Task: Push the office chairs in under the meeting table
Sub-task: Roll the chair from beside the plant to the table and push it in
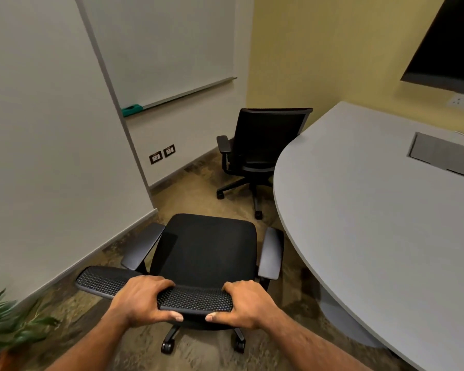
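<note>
A black mesh office chair (204,250) stands right in front of me on the carpet, to the left of the grey meeting table (373,223) and apart from its curved edge. Both hands grip the top of its backrest: my left hand (142,301) toward the left, my right hand (245,303) toward the right, thumbs underneath. The seat faces away from me, toward the far wall. A second black office chair (257,148) sits further back, its seat partly tucked beneath the table's far curved edge.
A white wall runs close along the left, with a whiteboard (166,49) and wall sockets (161,154) beyond. A green plant (8,325) is at bottom left. A dark screen (450,41) hangs over the table, which has a grey cable hatch (439,153).
</note>
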Action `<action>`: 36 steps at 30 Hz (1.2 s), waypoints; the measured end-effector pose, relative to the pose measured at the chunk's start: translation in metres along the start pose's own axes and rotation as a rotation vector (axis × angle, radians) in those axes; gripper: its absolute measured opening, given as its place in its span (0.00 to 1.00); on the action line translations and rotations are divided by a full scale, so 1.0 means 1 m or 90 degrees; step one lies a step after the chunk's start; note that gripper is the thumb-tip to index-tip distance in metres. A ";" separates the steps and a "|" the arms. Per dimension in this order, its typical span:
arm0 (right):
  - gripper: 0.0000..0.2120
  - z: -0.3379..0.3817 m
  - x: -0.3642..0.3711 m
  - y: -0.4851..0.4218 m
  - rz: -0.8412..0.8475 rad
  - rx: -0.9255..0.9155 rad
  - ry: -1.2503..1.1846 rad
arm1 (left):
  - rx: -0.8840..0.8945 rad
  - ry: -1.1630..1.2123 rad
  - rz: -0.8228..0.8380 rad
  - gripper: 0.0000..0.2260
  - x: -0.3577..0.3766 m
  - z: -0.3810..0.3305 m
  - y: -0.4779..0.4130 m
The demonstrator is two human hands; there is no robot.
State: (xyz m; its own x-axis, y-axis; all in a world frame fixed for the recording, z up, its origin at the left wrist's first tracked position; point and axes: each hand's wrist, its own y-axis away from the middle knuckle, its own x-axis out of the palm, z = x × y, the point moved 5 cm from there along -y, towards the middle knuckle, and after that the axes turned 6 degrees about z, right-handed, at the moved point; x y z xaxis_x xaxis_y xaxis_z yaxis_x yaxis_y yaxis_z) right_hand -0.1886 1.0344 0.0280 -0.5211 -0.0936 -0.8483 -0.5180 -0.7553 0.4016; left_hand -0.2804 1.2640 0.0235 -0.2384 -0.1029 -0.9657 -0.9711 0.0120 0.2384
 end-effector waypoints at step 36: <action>0.44 -0.057 -0.073 -0.127 -0.222 0.389 -0.157 | 0.475 -0.065 0.059 0.51 -0.081 0.069 -0.303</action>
State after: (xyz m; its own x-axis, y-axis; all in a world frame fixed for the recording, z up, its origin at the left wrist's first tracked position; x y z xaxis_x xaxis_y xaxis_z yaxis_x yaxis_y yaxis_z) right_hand -0.0465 1.1004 0.0192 -0.3568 0.2883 -0.8886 -0.9287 -0.2125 0.3039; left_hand 0.0326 1.3375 0.0226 -0.2849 0.0237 -0.9583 -0.6893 0.6896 0.2220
